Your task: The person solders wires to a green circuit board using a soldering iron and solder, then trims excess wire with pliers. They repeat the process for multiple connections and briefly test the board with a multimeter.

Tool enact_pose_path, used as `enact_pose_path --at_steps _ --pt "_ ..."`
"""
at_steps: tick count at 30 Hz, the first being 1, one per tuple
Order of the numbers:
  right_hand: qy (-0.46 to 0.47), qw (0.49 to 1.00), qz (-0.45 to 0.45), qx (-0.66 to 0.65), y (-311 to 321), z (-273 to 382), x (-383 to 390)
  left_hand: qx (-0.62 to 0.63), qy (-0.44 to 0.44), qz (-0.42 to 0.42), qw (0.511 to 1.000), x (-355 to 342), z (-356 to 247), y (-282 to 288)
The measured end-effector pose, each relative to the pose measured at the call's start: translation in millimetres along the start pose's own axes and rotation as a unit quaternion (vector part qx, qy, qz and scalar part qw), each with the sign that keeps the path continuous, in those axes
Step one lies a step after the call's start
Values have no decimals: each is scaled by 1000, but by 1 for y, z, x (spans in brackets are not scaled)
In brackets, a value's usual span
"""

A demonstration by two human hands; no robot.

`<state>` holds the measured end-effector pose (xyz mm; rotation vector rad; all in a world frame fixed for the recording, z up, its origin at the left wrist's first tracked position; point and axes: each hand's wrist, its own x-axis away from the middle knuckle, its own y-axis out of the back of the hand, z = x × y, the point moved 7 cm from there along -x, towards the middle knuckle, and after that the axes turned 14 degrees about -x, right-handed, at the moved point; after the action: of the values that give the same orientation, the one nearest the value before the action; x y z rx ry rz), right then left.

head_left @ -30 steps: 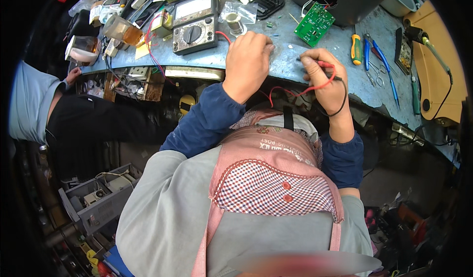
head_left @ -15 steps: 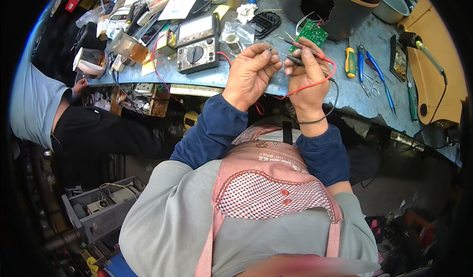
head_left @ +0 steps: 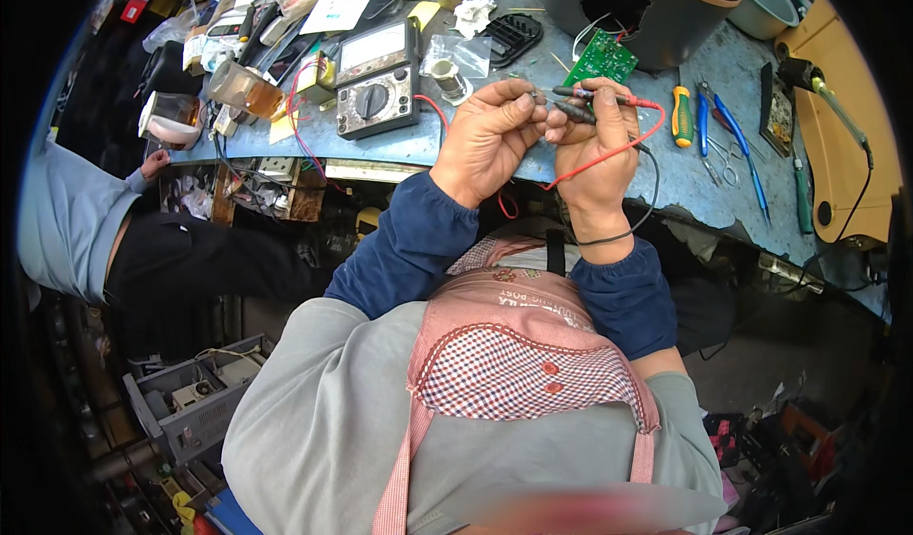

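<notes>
My left hand (head_left: 487, 145) is closed in a pinch, thumb against forefinger, on something too small to name. In my right hand (head_left: 604, 159) are two multimeter probes (head_left: 576, 93), gripped together with their tips pointing left at the pinched fingertips. Whether the tips touch the small thing cannot be made out. A red lead (head_left: 656, 126) and a black lead (head_left: 654, 188) loop down around the right wrist. The analog multimeter (head_left: 378, 99) lies left of my hands on the blue bench. Just beyond the right hand, a green circuit board (head_left: 606, 57) leans against a dark appliance housing (head_left: 666, 21) and wires join them.
Right of my hands lie a yellow-green screwdriver (head_left: 682, 121), blue-handled pliers (head_left: 728, 121) and small scissors (head_left: 728, 169). A solder spool (head_left: 449, 78) stands beyond the left hand. Jars and clutter fill the left side, where another person's hand (head_left: 155, 163) rests at the bench edge.
My right hand has brought the probes left and closer to my left fingertips; the two hands now nearly meet. The view has shifted slightly.
</notes>
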<state>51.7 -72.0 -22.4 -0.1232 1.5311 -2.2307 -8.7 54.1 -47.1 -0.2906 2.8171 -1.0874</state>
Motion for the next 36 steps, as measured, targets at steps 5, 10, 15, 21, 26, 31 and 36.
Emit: enact_pose_path --at_steps 5,10,15,21,26,31,36 --pt "0 1000 3 7 3 -3 0 14 2 16 1000 1 -3 -7" --pt "-6 1000 11 11 2 -3 0 18 1 23 1000 2 -4 -8" --pt "2 1000 15 12 0 -1 0 22 4 14 1000 0 -2 -5" --pt "12 999 19 -36 2 -1 0 11 9 12 1000 1 -1 -6" --pt "5 1000 25 -7 1 -2 1 4 13 13 1000 2 -2 -6" --pt "-4 1000 16 -2 2 -5 2 3 12 -5 1000 3 -2 -5" --pt "14 1000 23 16 5 1 1 39 9 10 999 -2 4 -3"
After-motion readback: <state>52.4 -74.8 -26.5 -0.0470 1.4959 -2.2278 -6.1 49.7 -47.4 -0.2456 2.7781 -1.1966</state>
